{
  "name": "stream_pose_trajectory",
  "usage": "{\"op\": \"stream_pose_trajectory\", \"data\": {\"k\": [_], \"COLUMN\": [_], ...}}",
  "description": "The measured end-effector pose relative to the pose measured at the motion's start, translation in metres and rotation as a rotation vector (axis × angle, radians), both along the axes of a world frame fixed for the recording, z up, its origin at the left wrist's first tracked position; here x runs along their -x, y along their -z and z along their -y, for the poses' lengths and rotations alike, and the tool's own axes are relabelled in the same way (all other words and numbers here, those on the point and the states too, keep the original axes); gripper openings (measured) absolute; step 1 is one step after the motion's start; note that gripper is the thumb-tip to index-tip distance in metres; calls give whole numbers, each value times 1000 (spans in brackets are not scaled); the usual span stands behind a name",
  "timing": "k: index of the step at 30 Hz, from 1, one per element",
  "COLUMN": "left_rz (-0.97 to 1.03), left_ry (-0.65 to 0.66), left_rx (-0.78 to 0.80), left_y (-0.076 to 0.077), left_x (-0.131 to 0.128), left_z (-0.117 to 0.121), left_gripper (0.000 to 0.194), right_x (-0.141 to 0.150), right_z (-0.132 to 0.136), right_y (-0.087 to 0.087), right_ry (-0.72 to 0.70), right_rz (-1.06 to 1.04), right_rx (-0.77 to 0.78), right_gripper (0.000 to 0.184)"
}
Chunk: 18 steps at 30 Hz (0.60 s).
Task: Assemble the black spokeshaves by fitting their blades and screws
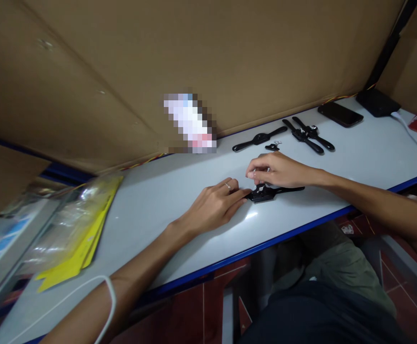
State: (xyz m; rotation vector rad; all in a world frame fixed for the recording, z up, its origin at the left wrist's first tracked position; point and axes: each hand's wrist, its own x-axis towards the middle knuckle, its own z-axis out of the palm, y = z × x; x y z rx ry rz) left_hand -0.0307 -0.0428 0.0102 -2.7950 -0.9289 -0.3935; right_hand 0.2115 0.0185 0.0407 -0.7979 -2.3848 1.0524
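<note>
Two bare hands, left [217, 203] and right [282, 169], pinch a glossy black winged tool [262, 192].

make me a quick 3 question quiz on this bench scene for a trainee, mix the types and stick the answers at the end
1. Multiple choice: which of these is nearest the right hand?
A) the clear plastic
B) the near black tool
C) the yellow sheets

2. True or false: the left hand wears a ring.

3. Fill in the blank: from the wearer's view, the phone lies to the ____ of the pair of black tools.

Key: 1 B; 2 true; 3 right
</note>
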Motion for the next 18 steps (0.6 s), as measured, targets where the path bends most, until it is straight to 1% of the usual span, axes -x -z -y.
{"op": "stream_pose_trajectory", "data": {"k": [18], "left_rz": [14], "left_ry": [6], "left_rx": [-15], "left_y": [-1], "left_x": [-1], "left_z": [0], "left_gripper": [34], "right_x": [0], "right_z": [-1], "right_y": [2], "right_ry": [-18], "right_rz": [-6], "right_rx": [-44], "right_gripper": [23]}}
